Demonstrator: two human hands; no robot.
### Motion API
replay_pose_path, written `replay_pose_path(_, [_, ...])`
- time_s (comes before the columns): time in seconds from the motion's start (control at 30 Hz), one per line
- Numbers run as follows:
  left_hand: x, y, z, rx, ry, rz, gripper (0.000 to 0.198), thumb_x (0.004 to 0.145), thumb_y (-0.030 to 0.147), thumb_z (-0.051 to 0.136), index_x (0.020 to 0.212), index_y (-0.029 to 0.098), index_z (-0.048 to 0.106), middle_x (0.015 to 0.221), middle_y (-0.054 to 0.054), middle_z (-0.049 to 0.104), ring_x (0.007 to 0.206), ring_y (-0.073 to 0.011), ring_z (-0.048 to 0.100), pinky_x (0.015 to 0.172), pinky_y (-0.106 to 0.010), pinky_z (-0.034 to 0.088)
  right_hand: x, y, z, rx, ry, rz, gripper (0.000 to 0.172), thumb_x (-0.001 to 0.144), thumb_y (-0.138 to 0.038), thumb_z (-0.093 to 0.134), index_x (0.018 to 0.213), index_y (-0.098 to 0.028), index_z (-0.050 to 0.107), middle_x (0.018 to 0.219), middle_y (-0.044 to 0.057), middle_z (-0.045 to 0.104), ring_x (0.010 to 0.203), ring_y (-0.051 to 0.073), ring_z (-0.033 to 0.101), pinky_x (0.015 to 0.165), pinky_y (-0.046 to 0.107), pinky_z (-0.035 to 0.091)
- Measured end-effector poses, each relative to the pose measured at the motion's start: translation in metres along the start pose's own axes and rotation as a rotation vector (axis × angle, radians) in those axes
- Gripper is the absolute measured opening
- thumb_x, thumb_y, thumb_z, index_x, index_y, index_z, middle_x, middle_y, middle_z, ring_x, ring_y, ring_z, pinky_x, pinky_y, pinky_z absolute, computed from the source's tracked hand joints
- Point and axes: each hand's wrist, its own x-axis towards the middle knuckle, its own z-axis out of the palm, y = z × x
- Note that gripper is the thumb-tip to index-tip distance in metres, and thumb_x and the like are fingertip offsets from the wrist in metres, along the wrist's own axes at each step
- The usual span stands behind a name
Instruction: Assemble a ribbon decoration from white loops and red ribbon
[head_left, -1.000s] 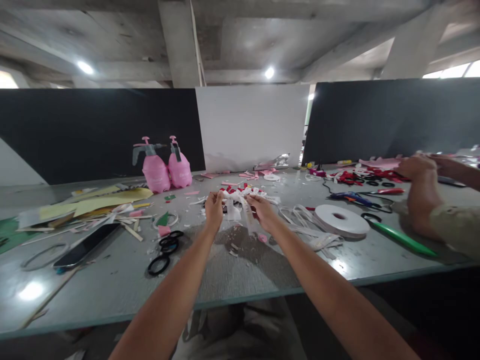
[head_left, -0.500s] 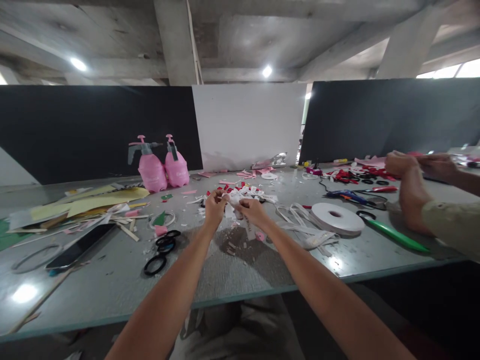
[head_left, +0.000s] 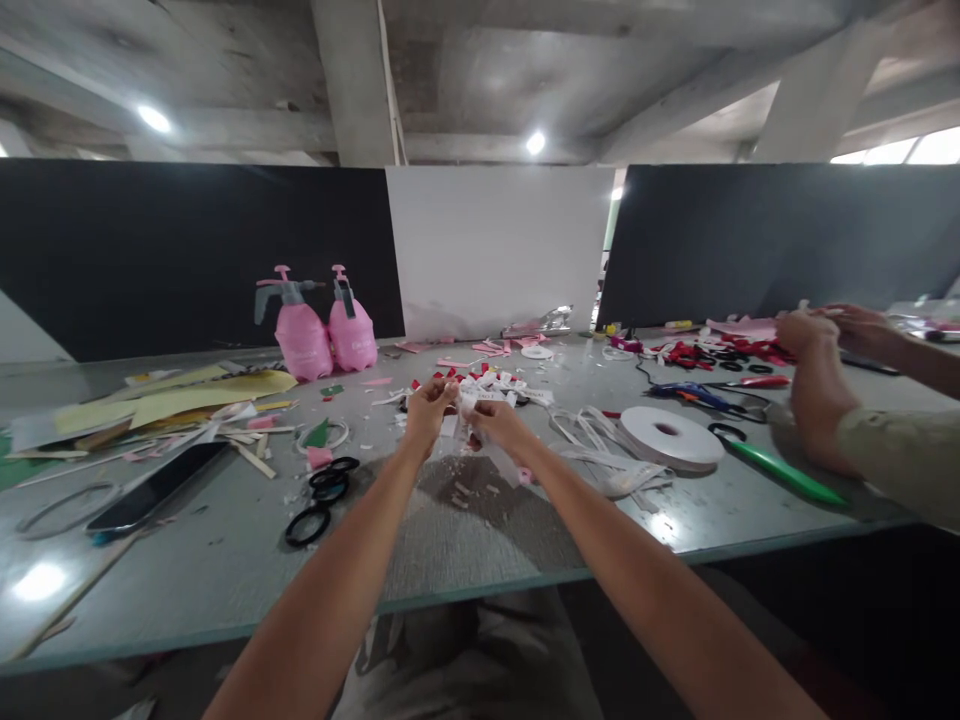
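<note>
My left hand (head_left: 427,418) is closed, its thumb and fingers pinching a white ribbon (head_left: 466,404) above the table. Close beside it, my right hand (head_left: 501,424) also pinches the ribbon. A loose tail of it hangs under the right hand toward the wrist. The exact fold between the fingertips is too small to make out. Just behind both hands lies a pile of small red and white ribbon pieces (head_left: 495,380), some with dark print. Scraps and crumbs (head_left: 461,492) are scattered on the table below.
Right of my hands lie loose white ribbon strips (head_left: 611,470), a ribbon roll (head_left: 667,440) and a green cutter (head_left: 787,470). Black scissors (head_left: 319,505), a phone (head_left: 161,487) and yellow paper (head_left: 187,402) are leftward. Two pink spray bottles (head_left: 304,340) stand behind. A co-worker's hands (head_left: 825,335) work far right.
The ribbon's printed tail, which hung between my forearms, has swung toward my right wrist and its print no longer shows. Both hands have stayed nearly in place, still pinching.
</note>
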Motion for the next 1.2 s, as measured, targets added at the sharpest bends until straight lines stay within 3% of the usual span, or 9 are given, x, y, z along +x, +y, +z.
replay_pose_path(0.17, [0.004, -0.004, -0.004, 0.041, 0.064, 0.013, 0.045, 0.057, 0.046, 0.081, 0.088, 0.016, 0.068, 0.071, 0.000, 0.064, 0.055, -0.0095, 0.055, 0.053, -0.023, 0.046, 0.005, 0.004, -0.005, -0.169, 0.070, -0.118, 0.028, 0.070, -0.041, 0.070, 0.060, -0.020, 0.054, 0.046, -0.007, 0.047, 0.038, 0.009, 0.045, 0.038, 0.021, 0.036])
replay_pose_path(0.33, [0.003, 0.000, -0.005, 0.037, 0.122, 0.055, 0.044, 0.062, 0.048, 0.078, 0.089, 0.017, 0.063, 0.072, 0.001, 0.062, 0.056, -0.0088, 0.054, 0.051, -0.021, 0.045, 0.004, 0.004, -0.005, -0.346, 0.072, -0.262, 0.020, 0.069, -0.034, 0.071, 0.066, -0.020, 0.058, 0.051, -0.007, 0.049, 0.042, 0.008, 0.045, 0.041, 0.020, 0.035])
replay_pose_path(0.47, [0.000, 0.002, -0.003, 0.039, 0.085, -0.031, 0.048, 0.068, 0.055, 0.071, 0.095, 0.018, 0.058, 0.074, 0.002, 0.060, 0.052, -0.0082, 0.054, 0.050, -0.022, 0.045, 0.005, 0.005, -0.004, -0.202, 0.091, -0.233, 0.021, 0.072, -0.039, 0.069, 0.072, -0.021, 0.058, 0.052, -0.006, 0.050, 0.040, 0.010, 0.046, 0.038, 0.022, 0.040])
replay_pose_path(0.63, [0.003, -0.009, -0.003, 0.167, -0.050, -0.061, 0.044, 0.067, 0.058, 0.070, 0.077, 0.016, 0.060, 0.068, 0.000, 0.060, 0.053, -0.0096, 0.054, 0.050, -0.022, 0.043, 0.005, 0.005, -0.005, -0.146, 0.120, -0.189, 0.024, 0.071, -0.041, 0.069, 0.069, -0.021, 0.054, 0.056, -0.004, 0.054, 0.046, 0.013, 0.055, 0.039, 0.023, 0.044])
replay_pose_path(0.77, [0.009, -0.018, -0.004, 0.165, 0.016, -0.006, 0.043, 0.066, 0.057, 0.070, 0.078, 0.017, 0.062, 0.064, 0.002, 0.057, 0.051, -0.0094, 0.048, 0.048, -0.021, 0.038, 0.002, 0.002, -0.001, -0.140, -0.031, -0.149, 0.026, 0.075, -0.044, 0.064, 0.071, -0.019, 0.060, 0.061, -0.003, 0.057, 0.052, 0.013, 0.057, 0.043, 0.022, 0.042])
replay_pose_path(0.83, [0.010, -0.018, -0.004, 0.137, 0.055, 0.021, 0.043, 0.068, 0.058, 0.067, 0.078, 0.017, 0.061, 0.061, 0.003, 0.054, 0.051, -0.0091, 0.046, 0.048, -0.021, 0.037, 0.000, 0.000, 0.003, -0.173, -0.030, -0.157, 0.027, 0.073, -0.044, 0.067, 0.070, -0.018, 0.063, 0.059, -0.003, 0.055, 0.053, 0.011, 0.053, 0.044, 0.020, 0.039])
replay_pose_path(0.93, [0.008, -0.015, -0.003, 0.178, 0.047, 0.062, 0.039, 0.071, 0.055, 0.067, 0.080, 0.017, 0.061, 0.063, 0.003, 0.056, 0.053, -0.0093, 0.047, 0.051, -0.021, 0.037, 0.000, -0.003, 0.009, -0.060, 0.081, -0.087, 0.032, 0.070, -0.049, 0.069, 0.078, -0.018, 0.064, 0.063, -0.002, 0.059, 0.055, 0.012, 0.054, 0.046, 0.021, 0.041])
replay_pose_path(1.07, [0.000, -0.011, 0.000, 0.284, -0.072, 0.075, 0.033, 0.077, 0.050, 0.063, 0.080, 0.018, 0.061, 0.062, 0.003, 0.055, 0.054, -0.0103, 0.047, 0.051, -0.021, 0.034, 0.004, -0.001, 0.010, 0.227, 0.228, -0.085, 0.039, 0.069, -0.052, 0.068, 0.091, -0.021, 0.060, 0.079, 0.000, 0.064, 0.064, 0.014, 0.059, 0.056, 0.026, 0.049])
replay_pose_path(1.2, [-0.003, -0.008, 0.001, 0.315, -0.009, 0.115, 0.031, 0.074, 0.047, 0.067, 0.073, 0.017, 0.057, 0.057, 0.004, 0.052, 0.051, -0.0088, 0.044, 0.050, -0.020, 0.031, 0.009, 0.004, -0.006, 0.011, 0.547, -0.073, 0.047, 0.064, -0.046, 0.070, 0.100, -0.017, 0.059, 0.081, 0.005, 0.064, 0.067, 0.018, 0.059, 0.059, 0.031, 0.049])
